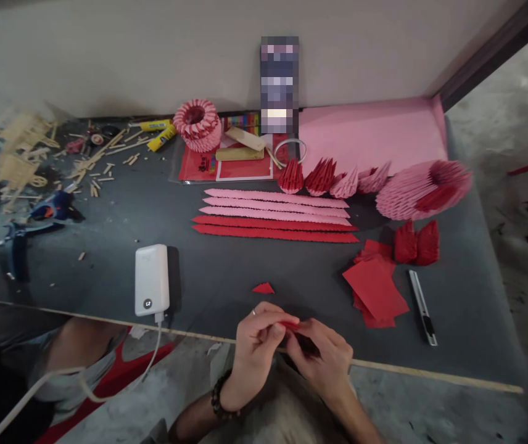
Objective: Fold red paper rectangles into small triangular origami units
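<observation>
Between both hands, just over the table's front edge, is a small folded piece of red paper (290,325), mostly covered by my fingers. My left hand (260,336), with a ring and a beaded bracelet, pinches it between thumb and fingertips. From the other side my right hand (322,351) is closed on the same paper. A little beyond the fingers lies a folded red paper triangle (263,288). Loose red paper rectangles (375,287) sit in a pile to the right.
Pink strips (276,206), red strips (276,233), folded-paper clusters (321,177) and a pink paper body (412,194) lie behind. A cutter knife (422,308) rests right; a cabled power bank (152,280) left. Wood scraps (92,163) and a clamp (18,246) are farther left, near a person's leg (81,345).
</observation>
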Tool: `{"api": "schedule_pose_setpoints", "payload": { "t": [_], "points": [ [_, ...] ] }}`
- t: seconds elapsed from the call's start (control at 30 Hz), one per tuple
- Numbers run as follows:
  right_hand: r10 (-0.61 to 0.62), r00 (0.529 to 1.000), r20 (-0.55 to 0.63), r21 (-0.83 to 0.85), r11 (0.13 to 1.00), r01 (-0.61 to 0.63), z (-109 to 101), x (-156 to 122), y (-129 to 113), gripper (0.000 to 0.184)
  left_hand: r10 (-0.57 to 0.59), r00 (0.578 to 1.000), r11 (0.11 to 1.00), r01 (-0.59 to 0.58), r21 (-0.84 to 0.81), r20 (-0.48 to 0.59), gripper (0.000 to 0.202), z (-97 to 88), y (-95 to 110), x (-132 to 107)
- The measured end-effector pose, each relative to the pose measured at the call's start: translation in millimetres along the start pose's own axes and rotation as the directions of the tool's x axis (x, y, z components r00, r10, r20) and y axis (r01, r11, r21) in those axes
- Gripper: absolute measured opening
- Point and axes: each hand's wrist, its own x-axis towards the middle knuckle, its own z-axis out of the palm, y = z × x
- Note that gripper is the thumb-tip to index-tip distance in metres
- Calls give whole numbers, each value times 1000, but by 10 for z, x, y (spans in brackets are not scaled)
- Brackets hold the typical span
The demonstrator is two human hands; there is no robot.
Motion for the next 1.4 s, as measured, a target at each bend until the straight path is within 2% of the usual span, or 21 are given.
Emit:
{"api": "schedule_pose_setpoints", "payload": {
  "t": [0.07, 0.17, 0.23, 0.3, 0.37, 0.47, 0.53, 0.63, 0.73, 0.83, 0.97, 1.03, 1.1, 1.17, 1.2, 1.27, 1.4],
  "points": [
    [-3, 1000, 26, -7, 1000, 3, -9, 5, -8, 5, -27, 1000, 999, 28, 32, -14, 20, -9, -9, 2],
    [132, 990, 54, 53, 989, -135, -54, 4, -4, 10, -86, 995, 996, 87, 22, -52, 21, -14, -19, 18],
    [218, 976, 9, 114, 969, -217, -74, -1, -3, 20, -118, 992, 993, 117, -12, -42, 24, 1, -27, 26],
    [230, 972, -57, 146, 965, -219, -64, -9, -5, 22, -148, 989, 988, 146, -49, -31, 27, 27, -38, 27],
    [159, 978, -135, 136, 981, -141, -29, -27, 3, 27, -164, 985, 984, 160, -72, -48, 26, 51, -52, 27],
    [-25, 981, -195, 26, 999, 31, 19, -80, 46, 49, -152, 986, 987, 147, -64, -71, 19, 60, -71, 35],
    [-140, 978, -157, -86, 988, 127, 12, -122, 84, 67, -130, 987, 991, 125, -56, -93, 17, 53, -81, 43],
    [-271, 963, -15, -214, 941, 261, -58, -163, 111, 80, -115, 987, 992, 109, -57, -111, 16, 41, -94, 43],
    [-329, 939, 99, -262, 902, 343, -139, -166, 99, 81, -145, 985, 986, 136, -98, -90, 18, 36, -101, 30],
    [-331, 938, 102, -282, 895, 347, -181, -150, 96, 75, -143, 987, 985, 135, -105, -74, 24, 24, -83, 26],
    [-361, 928, 92, -203, 906, 372, -170, -119, 118, 68, -107, 994, 994, 107, 1, -35, 20, -2, -24, 36],
    [-288, 958, 14, -87, 954, 288, -138, -91, 97, 59, -67, 997, 995, 70, 78, -41, 20, -5, -2, 34],
    [-70, 996, -51, 62, 995, 73, -96, -51, 42, 41, -15, 999, 986, 23, 163, -52, 20, 3, 2, 24],
    [175, 983, -59, 162, 973, -164, -62, -4, -28, 22, 9, 998, 976, 3, 216, -56, 19, 19, -9, 7],
    [249, 967, -52, 193, 953, -234, -51, 19, -57, 17, 5, 998, 976, 9, 218, -63, 16, 25, -17, -2],
    [324, 945, -38, 225, 924, -307, -45, 56, -92, 11, -25, 996, 983, 40, 182, -85, 11, 29, -30, -19],
    [312, 950, 2, 232, 924, -304, -70, 89, -73, 15, -73, 995, 989, 82, 127, -70, 33, -15, -5, -54]
  ]
}}
